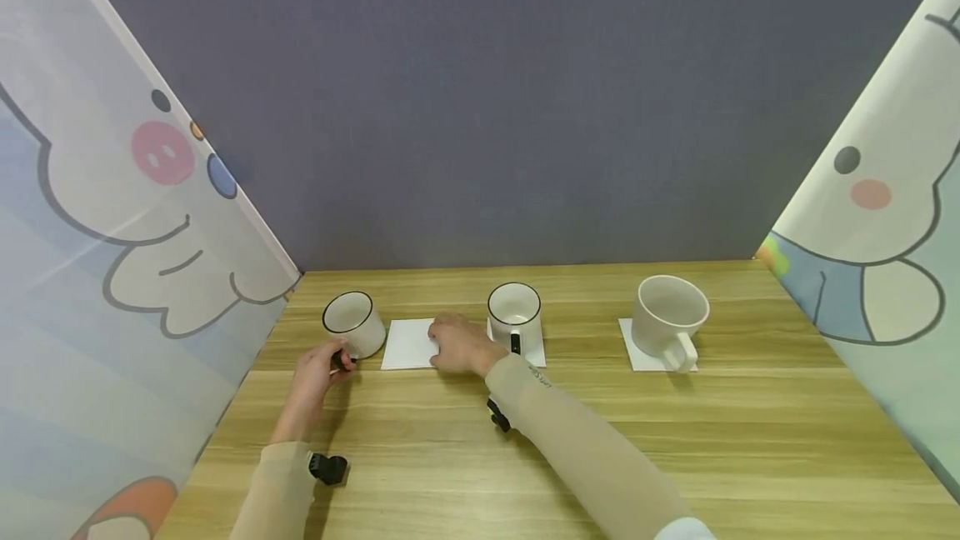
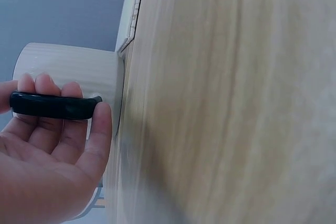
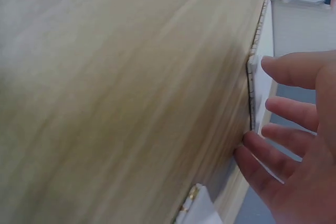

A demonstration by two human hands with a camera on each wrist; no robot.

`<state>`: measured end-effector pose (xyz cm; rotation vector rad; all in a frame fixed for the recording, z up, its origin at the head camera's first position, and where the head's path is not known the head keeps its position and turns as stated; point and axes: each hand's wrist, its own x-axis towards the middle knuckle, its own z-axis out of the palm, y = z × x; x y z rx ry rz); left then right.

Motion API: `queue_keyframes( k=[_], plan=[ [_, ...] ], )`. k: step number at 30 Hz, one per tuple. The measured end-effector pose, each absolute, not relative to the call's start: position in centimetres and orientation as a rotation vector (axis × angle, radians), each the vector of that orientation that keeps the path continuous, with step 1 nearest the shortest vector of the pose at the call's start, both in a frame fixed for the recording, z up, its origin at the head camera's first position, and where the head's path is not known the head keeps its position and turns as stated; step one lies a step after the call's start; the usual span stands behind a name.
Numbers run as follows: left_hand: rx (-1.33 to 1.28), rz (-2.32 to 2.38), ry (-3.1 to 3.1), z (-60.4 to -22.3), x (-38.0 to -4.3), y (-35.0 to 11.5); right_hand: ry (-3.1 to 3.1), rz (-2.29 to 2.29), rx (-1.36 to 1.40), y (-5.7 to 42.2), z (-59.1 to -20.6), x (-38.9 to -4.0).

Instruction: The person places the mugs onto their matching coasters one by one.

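Observation:
A cream mug with a dark rim (image 1: 363, 332) stands at the left end of the wooden table. My left hand (image 1: 311, 377) grips its black handle (image 2: 52, 105), fingers curled round it. Just right of that mug lies a white square coaster (image 1: 408, 344). My right hand (image 1: 461, 346) is at the coaster's right side, thumb and fingers spread and only slightly bent; the thumb (image 3: 291, 69) is by its near corner. Beyond the right hand, a second dark-rimmed mug (image 1: 517, 311) sits on another white coaster (image 1: 536, 348), partly hidden by the right wrist.
Farther right, a larger plain cream mug (image 1: 667, 315) rests on a white coaster (image 1: 633, 350), its handle facing the front. A dark grey panel (image 1: 510, 107) rises behind the table (image 1: 750, 407). Printed cartoon sheets (image 1: 90, 232) line both sides.

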<state>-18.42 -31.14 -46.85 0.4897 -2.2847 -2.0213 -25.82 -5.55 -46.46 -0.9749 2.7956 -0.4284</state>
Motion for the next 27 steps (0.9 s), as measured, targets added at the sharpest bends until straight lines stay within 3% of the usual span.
queue_keyframes(
  k=[27],
  plan=[
    [0.494,-2.029,-2.284,-46.5,-18.3,-31.0,2.792,-0.551,-0.991,-5.0,-47.9,-26.5]
  ],
)
